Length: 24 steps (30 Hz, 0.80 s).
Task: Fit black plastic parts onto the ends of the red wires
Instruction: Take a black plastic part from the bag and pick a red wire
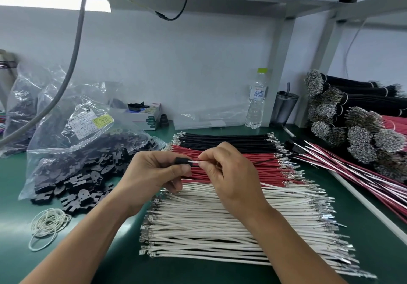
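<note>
Green mat [92, 259]; left hand [152, 173] pinches blocky black part [181, 161].

— Where are the hands?

— Both raised over the row of red wires [231, 165], forearms coming in from below. The left hand [152, 173] is curled, thumb and forefinger pinching a black plastic part [181, 161].

— And the other?

— The right hand [229, 173] sits just right of that part — fingertips [203, 159] pinching a thin wire at its end.
</note>
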Each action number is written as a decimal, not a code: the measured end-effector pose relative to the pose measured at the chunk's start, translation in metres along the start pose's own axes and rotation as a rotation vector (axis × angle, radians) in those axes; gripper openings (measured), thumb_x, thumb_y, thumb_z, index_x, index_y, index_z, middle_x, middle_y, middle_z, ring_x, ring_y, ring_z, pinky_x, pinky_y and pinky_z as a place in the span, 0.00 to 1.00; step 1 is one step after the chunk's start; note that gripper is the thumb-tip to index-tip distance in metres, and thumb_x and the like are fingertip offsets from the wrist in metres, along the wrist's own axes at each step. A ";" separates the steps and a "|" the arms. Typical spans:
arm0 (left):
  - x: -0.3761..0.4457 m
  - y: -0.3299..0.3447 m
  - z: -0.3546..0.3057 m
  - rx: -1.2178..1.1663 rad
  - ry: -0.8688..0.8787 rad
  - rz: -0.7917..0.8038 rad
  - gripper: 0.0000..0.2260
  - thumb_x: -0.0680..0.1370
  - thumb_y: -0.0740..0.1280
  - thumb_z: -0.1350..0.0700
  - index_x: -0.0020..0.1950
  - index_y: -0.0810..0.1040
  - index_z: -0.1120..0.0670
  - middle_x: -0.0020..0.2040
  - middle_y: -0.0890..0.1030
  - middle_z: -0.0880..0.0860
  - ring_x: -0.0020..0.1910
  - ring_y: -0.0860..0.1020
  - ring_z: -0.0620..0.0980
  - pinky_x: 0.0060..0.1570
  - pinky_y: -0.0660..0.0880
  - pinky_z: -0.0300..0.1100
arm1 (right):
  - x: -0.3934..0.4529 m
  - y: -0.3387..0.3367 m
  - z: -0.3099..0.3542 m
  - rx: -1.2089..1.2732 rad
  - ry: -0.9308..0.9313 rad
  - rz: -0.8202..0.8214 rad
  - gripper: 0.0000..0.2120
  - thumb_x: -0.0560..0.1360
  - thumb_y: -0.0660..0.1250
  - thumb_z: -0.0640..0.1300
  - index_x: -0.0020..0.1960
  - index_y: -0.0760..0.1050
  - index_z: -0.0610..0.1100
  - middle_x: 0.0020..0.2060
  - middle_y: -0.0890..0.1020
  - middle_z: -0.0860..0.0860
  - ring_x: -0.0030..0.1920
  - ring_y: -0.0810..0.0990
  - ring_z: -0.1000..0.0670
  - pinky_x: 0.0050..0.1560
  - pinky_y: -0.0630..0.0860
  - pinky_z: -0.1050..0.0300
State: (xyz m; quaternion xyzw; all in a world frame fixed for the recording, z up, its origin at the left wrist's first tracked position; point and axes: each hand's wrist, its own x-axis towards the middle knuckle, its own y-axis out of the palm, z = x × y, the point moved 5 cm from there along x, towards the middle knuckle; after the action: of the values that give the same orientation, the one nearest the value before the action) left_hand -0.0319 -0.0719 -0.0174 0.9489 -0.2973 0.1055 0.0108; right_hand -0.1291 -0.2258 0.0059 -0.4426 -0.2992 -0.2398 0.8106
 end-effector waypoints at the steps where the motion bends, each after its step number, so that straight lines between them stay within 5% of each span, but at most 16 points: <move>1: 0.000 0.000 -0.001 0.002 0.004 0.001 0.11 0.68 0.78 0.55 0.48 0.89 0.56 0.41 0.86 0.62 0.31 0.81 0.53 0.33 0.81 0.42 | 0.001 -0.001 0.000 -0.006 -0.006 -0.014 0.03 0.80 0.69 0.47 0.49 0.80 0.48 0.43 0.76 0.58 0.41 0.76 0.56 0.41 0.76 0.53; 11: -0.001 -0.001 -0.005 -0.009 0.082 0.003 0.12 0.67 0.78 0.54 0.48 0.89 0.55 0.40 0.86 0.61 0.29 0.80 0.55 0.32 0.80 0.42 | 0.004 -0.006 0.010 -0.177 -0.151 -0.078 0.08 0.81 0.65 0.51 0.48 0.78 0.49 0.44 0.76 0.58 0.44 0.74 0.57 0.40 0.73 0.58; 14: 0.003 -0.010 -0.006 -0.141 0.095 -0.069 0.17 0.64 0.80 0.52 0.50 0.88 0.57 0.43 0.86 0.65 0.29 0.80 0.54 0.31 0.80 0.42 | 0.010 -0.017 0.001 -0.252 -0.136 -0.017 0.11 0.81 0.62 0.56 0.58 0.75 0.52 0.50 0.76 0.59 0.51 0.74 0.57 0.49 0.71 0.59; 16: 0.005 -0.016 -0.005 -0.232 0.086 -0.098 0.24 0.62 0.84 0.47 0.53 0.88 0.56 0.45 0.86 0.64 0.30 0.80 0.53 0.32 0.80 0.43 | 0.015 -0.026 -0.006 -0.255 -0.098 -0.001 0.11 0.81 0.63 0.55 0.61 0.74 0.53 0.49 0.78 0.59 0.48 0.76 0.58 0.46 0.74 0.58; 20: 0.012 -0.028 -0.002 -0.326 0.079 -0.075 0.18 0.74 0.74 0.52 0.64 0.84 0.51 0.57 0.86 0.61 0.40 0.84 0.53 0.39 0.84 0.46 | 0.044 -0.070 0.006 -0.232 -0.156 -0.297 0.07 0.82 0.66 0.46 0.53 0.80 0.45 0.42 0.78 0.53 0.40 0.74 0.55 0.38 0.71 0.61; 24: 0.016 -0.061 0.006 -0.159 0.076 -0.372 0.09 0.73 0.76 0.55 0.53 0.88 0.49 0.48 0.88 0.56 0.37 0.85 0.49 0.34 0.82 0.39 | 0.082 -0.146 -0.007 -0.232 -0.023 -0.495 0.08 0.83 0.61 0.51 0.54 0.77 0.49 0.42 0.74 0.56 0.37 0.70 0.57 0.36 0.64 0.66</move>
State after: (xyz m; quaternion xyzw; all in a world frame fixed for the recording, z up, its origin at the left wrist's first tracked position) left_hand 0.0171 -0.0310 -0.0172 0.9789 -0.1237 0.1138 0.1161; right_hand -0.1645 -0.3139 0.1439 -0.4485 -0.3779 -0.4582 0.6678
